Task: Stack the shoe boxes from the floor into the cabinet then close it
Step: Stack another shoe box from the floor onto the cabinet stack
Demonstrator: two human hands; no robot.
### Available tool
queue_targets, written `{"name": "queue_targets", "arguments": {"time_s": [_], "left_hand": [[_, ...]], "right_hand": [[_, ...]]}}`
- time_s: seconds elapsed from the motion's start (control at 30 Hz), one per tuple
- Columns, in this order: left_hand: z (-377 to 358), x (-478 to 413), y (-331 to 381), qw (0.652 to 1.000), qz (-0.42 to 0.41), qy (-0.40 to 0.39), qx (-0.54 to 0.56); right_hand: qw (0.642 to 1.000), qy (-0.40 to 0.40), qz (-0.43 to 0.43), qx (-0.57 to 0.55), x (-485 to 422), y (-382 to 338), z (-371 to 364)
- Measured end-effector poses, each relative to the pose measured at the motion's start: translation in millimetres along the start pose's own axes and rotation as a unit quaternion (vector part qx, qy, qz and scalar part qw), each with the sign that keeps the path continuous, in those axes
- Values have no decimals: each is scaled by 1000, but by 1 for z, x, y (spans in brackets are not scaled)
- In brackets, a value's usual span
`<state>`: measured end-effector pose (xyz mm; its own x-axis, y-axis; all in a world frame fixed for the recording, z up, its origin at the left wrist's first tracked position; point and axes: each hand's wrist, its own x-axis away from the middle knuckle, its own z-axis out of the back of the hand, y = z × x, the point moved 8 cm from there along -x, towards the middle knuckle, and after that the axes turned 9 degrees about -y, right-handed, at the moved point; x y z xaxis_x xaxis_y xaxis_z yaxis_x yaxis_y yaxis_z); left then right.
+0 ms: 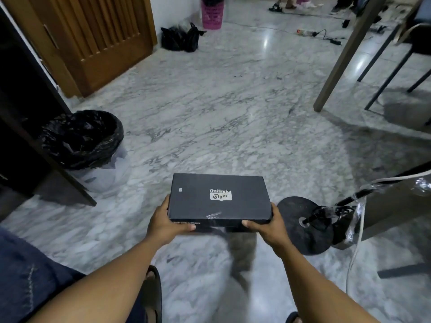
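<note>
Both hands [166,223] [268,226] grip black shoe box [219,199]; lined bin [81,138] left, round stand base [305,226] right

Bare marble floor [233,117] lies open ahead. A lined bin [81,138] crowds the dark cabinet [21,127] at left. A round stand base [305,226] sits close right.

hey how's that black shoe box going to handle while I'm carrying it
The black shoe box looks stiff: its edges stay straight under left hand and right hand. Probably lightish, held by the near corners alone. The closed lid might lift if tilted.
</note>
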<state>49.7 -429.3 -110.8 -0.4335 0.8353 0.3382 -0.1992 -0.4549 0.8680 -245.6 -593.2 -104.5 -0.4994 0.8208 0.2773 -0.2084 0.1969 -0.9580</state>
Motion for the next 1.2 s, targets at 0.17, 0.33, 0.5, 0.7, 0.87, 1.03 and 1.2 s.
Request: {"name": "queue_targets", "arguments": {"time_s": [0.17, 0.33, 0.5, 0.7, 0.87, 1.03, 1.2], "left_hand": [[88, 33, 67, 989, -101, 107, -24], [191, 150, 106, 960, -123, 245, -47], [280, 304, 89, 912, -84, 391, -87], [339, 441, 78, 865, -59, 493, -72], [374, 523, 80, 816, -5, 574, -68], [430, 566, 74, 779, 25, 623, -62], [529, 590, 95, 765, -46, 640, -59]], "right_hand": [[996, -19, 88, -19, 15, -94, -41], [977, -113, 180, -30, 49, -173, -136], [939, -247, 240, -18, 103, -227, -255], [899, -344, 269, -1, 160, -267, -369], [874, -380, 304, 9, 204, -312, -448], [854, -414, 314, 17, 220, -362, -525], [836, -427, 343, -2, 227, -433, -621]]}}
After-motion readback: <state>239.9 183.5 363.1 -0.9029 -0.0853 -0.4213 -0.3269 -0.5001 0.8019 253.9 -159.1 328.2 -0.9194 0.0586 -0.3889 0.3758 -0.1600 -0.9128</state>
